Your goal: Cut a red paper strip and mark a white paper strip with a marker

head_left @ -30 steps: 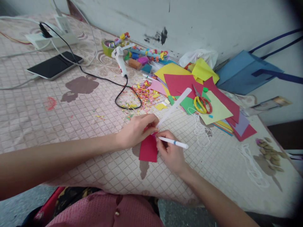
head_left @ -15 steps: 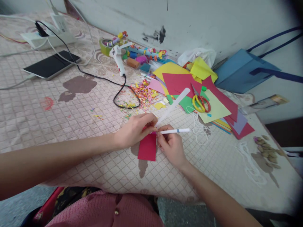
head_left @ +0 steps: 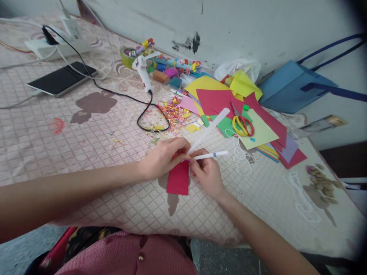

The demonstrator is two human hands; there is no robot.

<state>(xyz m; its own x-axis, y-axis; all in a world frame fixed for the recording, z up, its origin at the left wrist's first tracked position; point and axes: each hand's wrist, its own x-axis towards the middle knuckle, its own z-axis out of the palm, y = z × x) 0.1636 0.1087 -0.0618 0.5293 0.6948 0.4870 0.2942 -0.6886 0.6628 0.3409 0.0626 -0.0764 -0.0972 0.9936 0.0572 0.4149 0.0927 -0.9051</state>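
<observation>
A red paper strip (head_left: 177, 179) lies on the patterned tablecloth in front of me. My left hand (head_left: 166, 157) is closed in a pinch at the strip's upper end, its fingertips pressing the paper. From beneath those fingers a flat, whitish translucent strip (head_left: 210, 128), perhaps a ruler, slants up to the right; its lower end is hidden. My right hand (head_left: 208, 173) grips a white pen (head_left: 205, 156) with a blue band, its far end pointing right. The pen's near end meets the top edge of the red paper between both hands, where fingers hide the exact contact.
Scissors (head_left: 243, 126) rest on coloured paper sheets (head_left: 218, 100) at back right. Behind paper scraps (head_left: 174, 114) is a glue gun (head_left: 143, 74) with a looping black cord. White string (head_left: 241, 158) lies right of the pen. A tablet (head_left: 63, 79) sits far left.
The pen's far end has tipped up slightly, with a small shift of my right hand. My left hand and the red paper have stayed in place.
</observation>
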